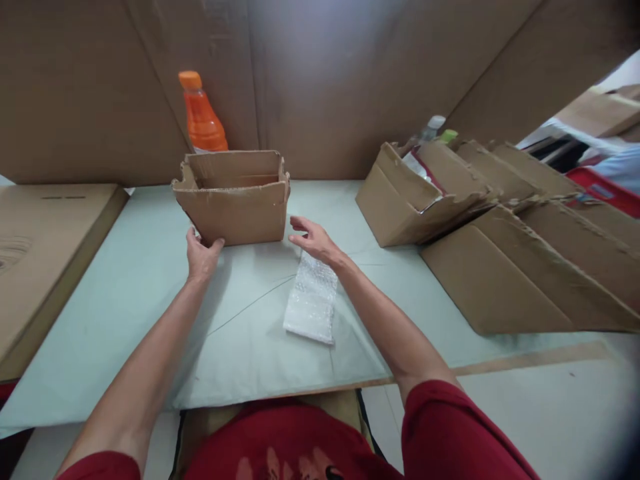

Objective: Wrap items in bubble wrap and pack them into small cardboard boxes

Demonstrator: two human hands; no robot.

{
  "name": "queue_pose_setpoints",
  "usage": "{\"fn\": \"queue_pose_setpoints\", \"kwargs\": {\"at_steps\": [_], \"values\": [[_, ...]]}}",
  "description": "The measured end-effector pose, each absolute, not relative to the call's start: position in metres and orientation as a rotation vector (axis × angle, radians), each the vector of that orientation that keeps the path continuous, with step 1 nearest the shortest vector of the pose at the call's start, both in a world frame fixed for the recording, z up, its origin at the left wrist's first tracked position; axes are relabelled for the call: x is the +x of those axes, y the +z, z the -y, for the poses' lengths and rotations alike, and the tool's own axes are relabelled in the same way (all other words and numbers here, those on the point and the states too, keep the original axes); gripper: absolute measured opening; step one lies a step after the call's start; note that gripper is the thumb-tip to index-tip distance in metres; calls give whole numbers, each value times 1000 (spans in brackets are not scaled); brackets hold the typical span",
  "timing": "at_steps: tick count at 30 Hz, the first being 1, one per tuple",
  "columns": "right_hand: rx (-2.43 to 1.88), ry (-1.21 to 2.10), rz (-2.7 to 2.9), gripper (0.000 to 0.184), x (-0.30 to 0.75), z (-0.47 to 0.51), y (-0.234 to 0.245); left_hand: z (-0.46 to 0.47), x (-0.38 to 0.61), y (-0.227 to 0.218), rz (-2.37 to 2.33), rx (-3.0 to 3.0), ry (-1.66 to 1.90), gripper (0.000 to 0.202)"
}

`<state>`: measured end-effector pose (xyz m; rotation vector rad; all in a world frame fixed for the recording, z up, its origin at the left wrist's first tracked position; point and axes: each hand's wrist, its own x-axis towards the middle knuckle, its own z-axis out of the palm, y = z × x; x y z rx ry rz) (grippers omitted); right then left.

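An open-topped cardboard box [240, 212] with ragged cut edges is in the middle of the table, its inside mostly hidden. My left hand [202, 257] grips its lower left corner, thumb at the front bottom edge and fingers around the side. Just off the box's right end, my right hand [313, 239] is open, fingers apart and pointing left, with nothing held. Partly under my right wrist lies a flat bubble-wrap packet [313, 300] on the pale green table cover [255, 360].
An orange bottle [204, 120] rises behind the box. Open cardboard bins [400, 200] stand in rows at the right, some holding items. A large flat carton [55, 220] occupies the left side. A tall cardboard wall [320, 100] closes off the back.
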<state>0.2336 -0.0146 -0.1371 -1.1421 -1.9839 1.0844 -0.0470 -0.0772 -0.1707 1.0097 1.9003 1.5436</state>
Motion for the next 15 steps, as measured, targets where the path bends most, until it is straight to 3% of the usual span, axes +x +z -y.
{"fn": "queue_pose_setpoints", "kwargs": {"at_steps": [6, 11, 15], "values": [[-1278, 713, 2353, 34, 316, 111, -156, 165, -34, -176, -1882, 1030, 1389, 70], [-1279, 440, 2356, 4, 316, 167, -170, 243, 10, -167, -1768, 1633, 1101, 44], [-1063, 604, 2292, 5, 304, 195, -144, 254, 44, -150, -1495, 1997, 1013, 65]]}}
